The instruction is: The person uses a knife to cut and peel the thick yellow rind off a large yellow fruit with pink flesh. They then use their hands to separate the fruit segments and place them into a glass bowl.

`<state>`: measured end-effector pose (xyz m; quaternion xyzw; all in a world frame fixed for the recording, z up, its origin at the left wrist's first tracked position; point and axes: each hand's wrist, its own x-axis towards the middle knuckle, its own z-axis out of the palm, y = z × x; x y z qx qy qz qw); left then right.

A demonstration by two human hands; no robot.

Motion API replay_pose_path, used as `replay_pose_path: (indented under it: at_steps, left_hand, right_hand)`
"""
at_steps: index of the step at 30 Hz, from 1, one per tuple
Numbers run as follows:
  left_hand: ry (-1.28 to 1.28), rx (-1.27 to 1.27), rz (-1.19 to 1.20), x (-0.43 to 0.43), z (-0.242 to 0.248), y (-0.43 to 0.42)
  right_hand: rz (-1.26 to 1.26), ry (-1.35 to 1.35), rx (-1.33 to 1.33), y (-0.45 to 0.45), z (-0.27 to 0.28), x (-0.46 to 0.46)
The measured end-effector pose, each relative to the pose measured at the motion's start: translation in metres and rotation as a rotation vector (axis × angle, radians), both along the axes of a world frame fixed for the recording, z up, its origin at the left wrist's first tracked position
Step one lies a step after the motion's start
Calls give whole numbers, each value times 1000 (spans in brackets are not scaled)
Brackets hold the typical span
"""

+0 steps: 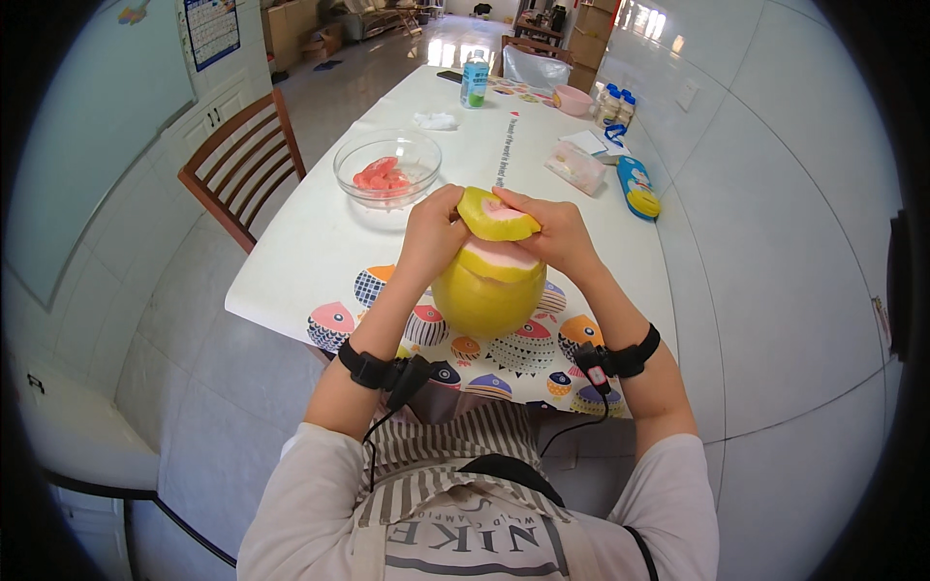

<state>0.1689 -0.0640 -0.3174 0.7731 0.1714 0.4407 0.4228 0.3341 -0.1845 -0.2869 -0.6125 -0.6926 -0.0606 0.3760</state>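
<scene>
A yellow pomelo (488, 303) stands on the printed tablecloth (290, 254) before me, its top cut away to show pink-white pith. Just above it, a cap-like piece of pomelo peel (488, 231) with a pale pink inner side is held between both hands. My left hand (434, 234) grips the peel's left end, fingers curled. On the opposite end, my right hand (565, 236) grips it with fingers bent around. How much fruit is inside the pomelo is hidden. Beyond my left hand sits a clear glass bowl (341, 178) holding red pomelo flesh (381, 178).
A crumpled tissue (436, 121) and a blue-labelled bottle (474, 81) lie farther up the table. At right are a tissue pack (575, 167), a blue-yellow pencil case (638, 189), a pink bowl (572, 100) and several blue-capped bottles (615, 107). A wooden chair (243, 167) flanks the left edge; tiled wall, the right.
</scene>
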Motion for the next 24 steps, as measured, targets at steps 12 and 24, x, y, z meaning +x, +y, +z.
replay_pose_path:
  at_steps: [12, 24]
  left_hand:
    - [42, -177, 18, 8, 10, -9]
    - [29, -166, -142, -14, -8, -41]
  right_hand:
    - [-80, 187, -36, 11, -5, 10]
    - [136, 646, -256, -9, -12, 16]
